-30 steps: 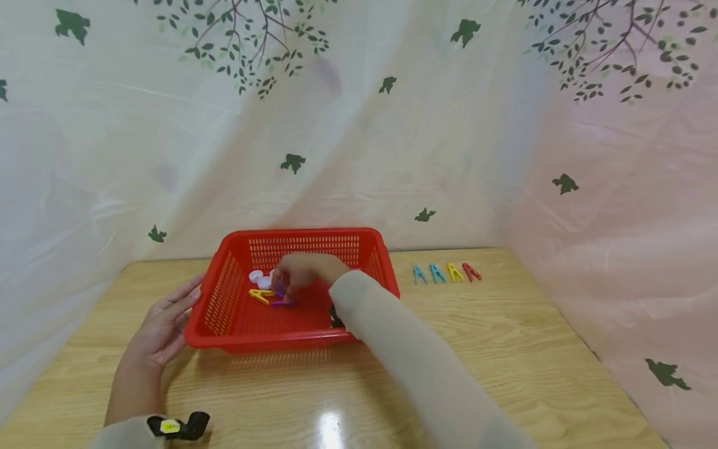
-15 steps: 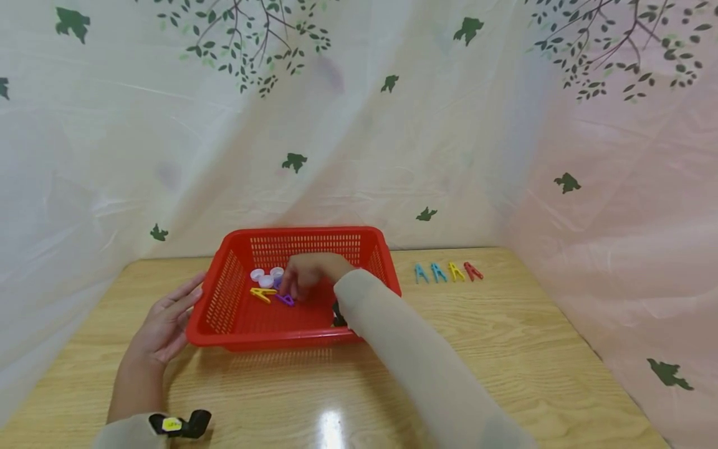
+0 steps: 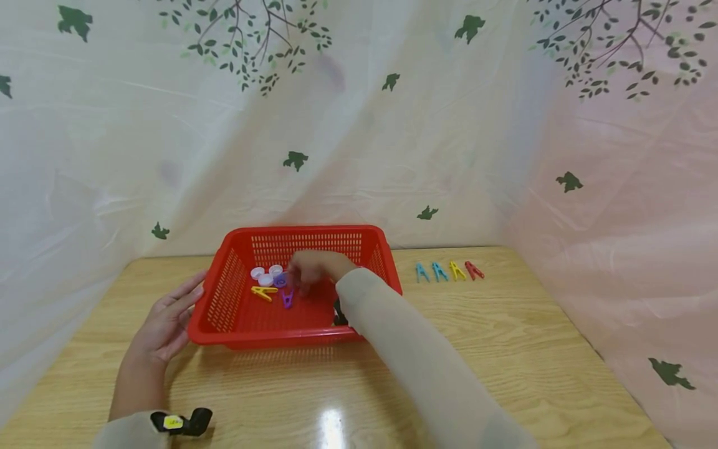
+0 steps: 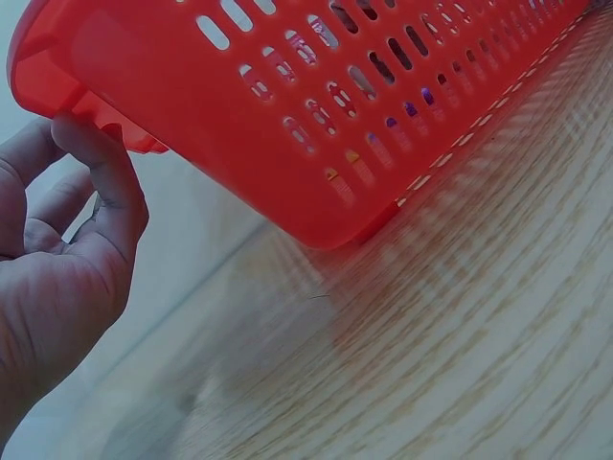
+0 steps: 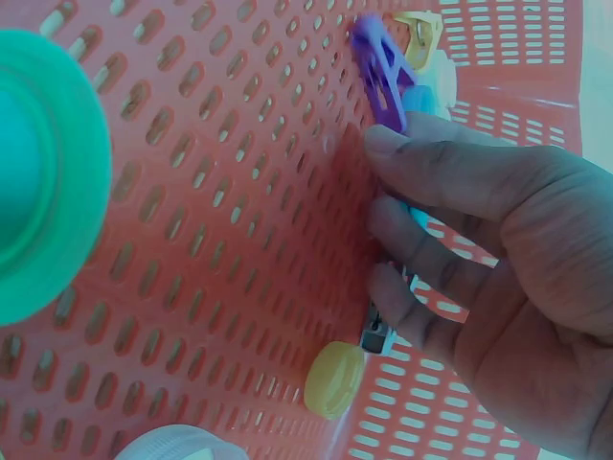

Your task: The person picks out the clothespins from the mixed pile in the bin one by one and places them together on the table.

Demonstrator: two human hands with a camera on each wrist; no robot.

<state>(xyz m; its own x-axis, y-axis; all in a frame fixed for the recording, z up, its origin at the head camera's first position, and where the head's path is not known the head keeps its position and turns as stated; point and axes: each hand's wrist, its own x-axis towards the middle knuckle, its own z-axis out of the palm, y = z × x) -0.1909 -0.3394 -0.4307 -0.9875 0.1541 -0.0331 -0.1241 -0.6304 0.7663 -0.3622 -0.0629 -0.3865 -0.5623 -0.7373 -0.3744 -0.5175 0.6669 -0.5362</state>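
Observation:
A red plastic basket (image 3: 269,340) stands on the wooden table. My left hand (image 3: 162,327) holds its left rim; in the left wrist view the bent fingers meet the rim's underside. My right hand (image 3: 311,271) is inside the basket, fingers loosely bent. In the right wrist view its thumb tip lies against a purple clothespin (image 5: 381,72), with no clear grip. Close by are a yellow clothespin (image 3: 263,292), several white caps (image 3: 265,280) and a purple-blue cap (image 3: 280,281). Something bright blue is partly hidden behind the fingers.
Right of the basket, two blue clothespins (image 3: 439,271), a yellow clothespin (image 3: 457,270) and a red clothespin (image 3: 473,270) lie in a row. The basket also holds a green round item (image 5: 57,182), a yellow cap (image 5: 334,379) and a small metal item (image 5: 375,331).
The purple clothespin has turned on the basket floor, from lying sideways to pointing toward me. My right hand has shifted slightly right, uncovering the purple-blue cap. The left hand keeps its place.

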